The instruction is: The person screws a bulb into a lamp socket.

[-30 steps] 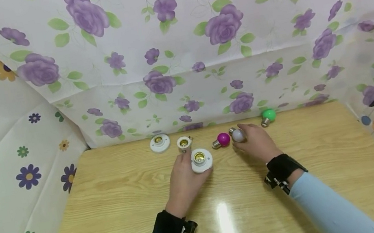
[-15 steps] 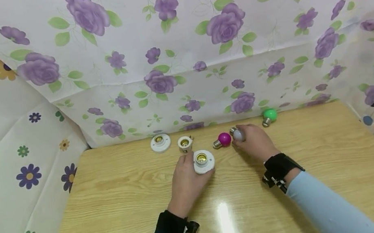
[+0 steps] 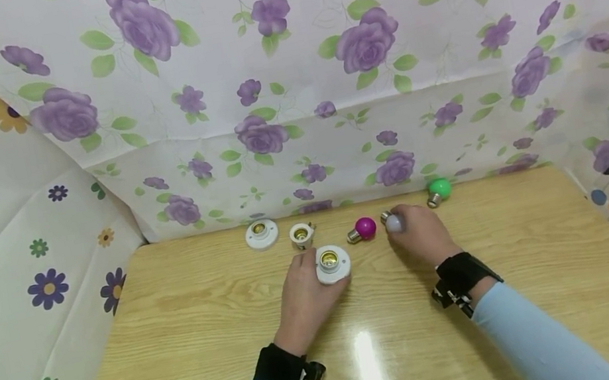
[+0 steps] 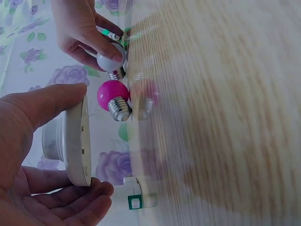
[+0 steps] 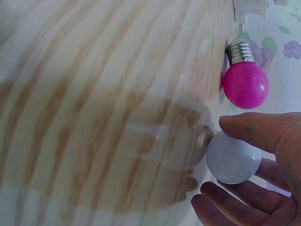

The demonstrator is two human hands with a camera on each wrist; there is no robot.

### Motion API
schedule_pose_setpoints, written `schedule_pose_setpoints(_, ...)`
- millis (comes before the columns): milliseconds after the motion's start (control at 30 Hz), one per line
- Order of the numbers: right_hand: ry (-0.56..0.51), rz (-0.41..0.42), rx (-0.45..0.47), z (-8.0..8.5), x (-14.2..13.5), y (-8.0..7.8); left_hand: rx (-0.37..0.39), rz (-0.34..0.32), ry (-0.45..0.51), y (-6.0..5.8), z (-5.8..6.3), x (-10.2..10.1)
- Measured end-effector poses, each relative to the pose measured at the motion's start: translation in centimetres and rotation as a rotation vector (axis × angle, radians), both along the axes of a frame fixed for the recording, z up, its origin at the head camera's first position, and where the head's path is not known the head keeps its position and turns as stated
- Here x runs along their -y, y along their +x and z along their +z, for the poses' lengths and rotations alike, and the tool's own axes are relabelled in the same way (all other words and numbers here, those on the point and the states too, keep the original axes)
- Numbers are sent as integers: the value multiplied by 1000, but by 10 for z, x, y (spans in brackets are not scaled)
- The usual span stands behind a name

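My left hand [image 3: 300,298] grips a round white lamp holder [image 3: 333,274] by its edge, its brass-lined socket facing up in the head view. The left wrist view shows the flat underside of that lamp holder [image 4: 77,146] between thumb and fingers, held above the table. With thumb and fingers, my right hand [image 3: 423,234] pinches a white light bulb [image 5: 233,157] low at the tabletop; its metal screw base points up and left in the head view. Just left of it lies a magenta bulb [image 3: 367,228], its screw base toward the left.
A green bulb [image 3: 440,188] lies by the back wall, beyond my right hand. Another round lamp holder [image 3: 262,242] and a smaller white socket [image 3: 301,243] stand at the back left of the wooden table [image 3: 197,342]. Flowered sheeting [image 3: 208,192] closes off the back.
My right hand has shifted slightly to the right with the white bulb, away from the magenta bulb. My left hand moved a touch right and nearer, uncovering more of the small socket.
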State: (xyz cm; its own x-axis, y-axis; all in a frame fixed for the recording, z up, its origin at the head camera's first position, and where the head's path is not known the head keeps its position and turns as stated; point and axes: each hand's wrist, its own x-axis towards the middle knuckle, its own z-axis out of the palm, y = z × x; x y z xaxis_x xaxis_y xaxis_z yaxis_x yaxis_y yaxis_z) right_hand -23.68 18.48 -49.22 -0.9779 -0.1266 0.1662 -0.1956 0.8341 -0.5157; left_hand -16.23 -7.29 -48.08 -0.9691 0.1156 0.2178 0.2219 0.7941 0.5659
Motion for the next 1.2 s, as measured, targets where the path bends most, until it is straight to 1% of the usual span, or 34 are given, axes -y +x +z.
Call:
schedule_pose_setpoints(133,-8,8,-12,0,-4,1,0,-2,0,1,-1,0)
schedule_pose_setpoints(267,-21,11,-23,5,-9,4,9,3,0,1,-2,0)
schedule_pose_setpoints(433,-39,-21,0,14,-14,10,-5,0,13,1,-2,-1)
schedule_pose_setpoints(600,-75,-18,-16,24,-15,14,-41,-3,23,0,0,-1)
schedule_pose_setpoints(867,-149,-4,21,38,-12,25,-12,14,25,1,2,-2)
schedule_pose_setpoints(1033,-139,15,-21,48,-8,32,-16,11,26,0,2,-1)
schedule_pose_setpoints(1200,-141,61,-68,53,-5,39,-14,5,29,0,2,-1)
